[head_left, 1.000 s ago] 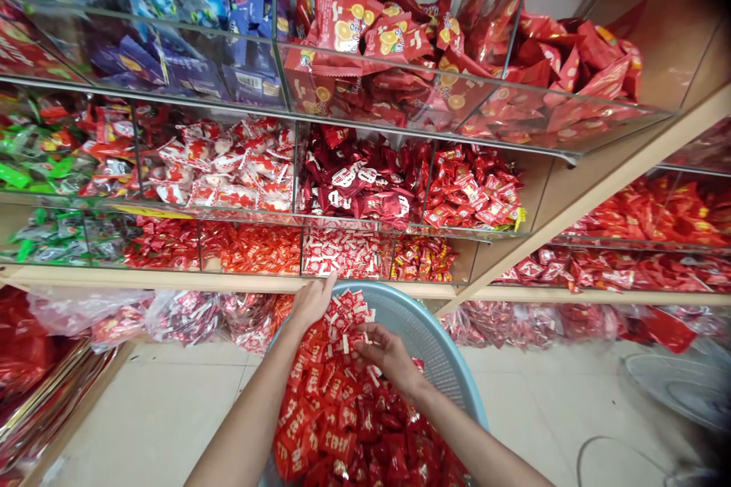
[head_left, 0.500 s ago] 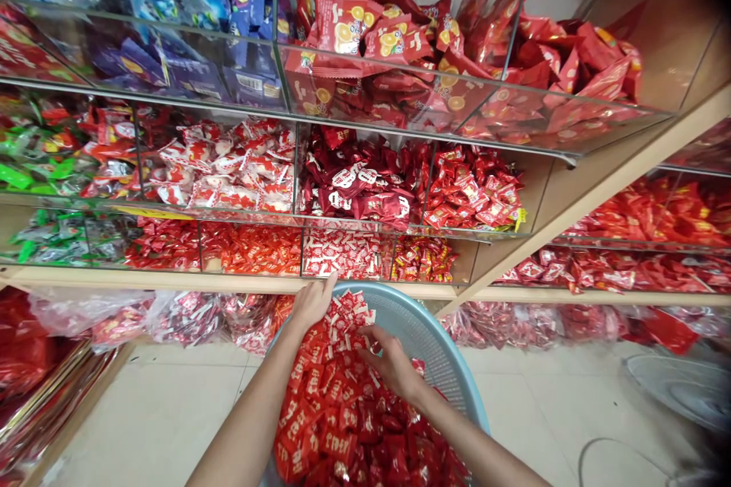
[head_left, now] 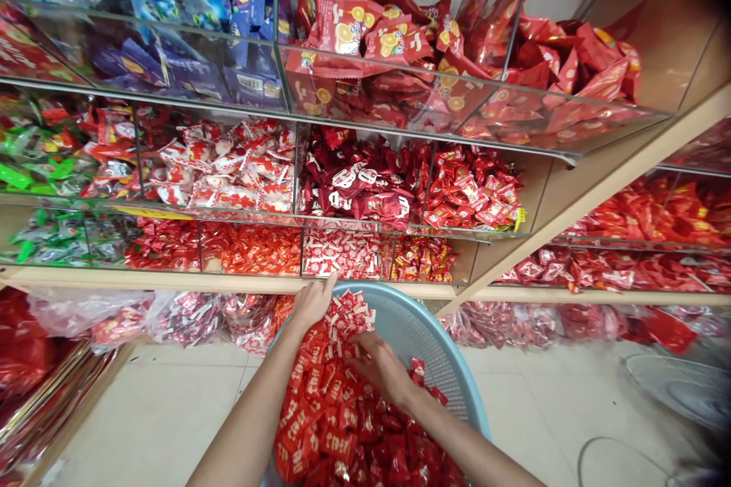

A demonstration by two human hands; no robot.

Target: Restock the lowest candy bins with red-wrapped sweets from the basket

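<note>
A blue plastic basket [head_left: 451, 350] with perforated walls is in front of me, heaped with wrapped candies. Small red-and-white candies [head_left: 349, 313] lie at its far side, bright red ones [head_left: 311, 396] at the left, and darker red ones [head_left: 394, 445] nearer and to the right. My left hand [head_left: 311, 306] grips the basket's far-left rim, its thumb pointing away from me. My right hand [head_left: 381, 367] is inside the basket, fingers bent and apart, tips touching candies near the small red-and-white ones. No candy is visibly lifted; the undersides of the fingers are partly hidden.
Right behind the basket stands a wooden shelf [head_left: 228, 281] with clear-fronted bins of wrapped sweets. Plastic bags of candies [head_left: 188, 316] lie beneath it. At the right, a round greyish object [head_left: 679, 388] is on the tiled floor [head_left: 531, 411].
My right hand has moved slightly left and toward me over the candies, uncovering some red candies by the basket's right wall. My left hand stays on the rim.
</note>
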